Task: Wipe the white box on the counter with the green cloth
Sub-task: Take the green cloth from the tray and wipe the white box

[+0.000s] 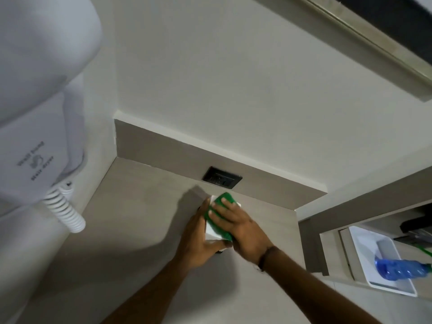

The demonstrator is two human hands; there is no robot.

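A: Where was the white box?
B: On worktop, by back wall below socket. Left hand gripped its side, prob. to steady it.
A: Right hand?
B: Fingers flat, pressing green cloth on the top, spreading pressure for the wipe.

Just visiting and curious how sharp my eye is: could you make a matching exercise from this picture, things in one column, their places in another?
1. green cloth
2. blue plastic bottle
3. white wall-hung hair dryer
4. black rectangular socket

A. lying in the white tray
B. on the side wall
C. under the right hand, on the white box
D. set in the grey upstand

Pairs: 1-C, 2-A, 3-B, 4-D
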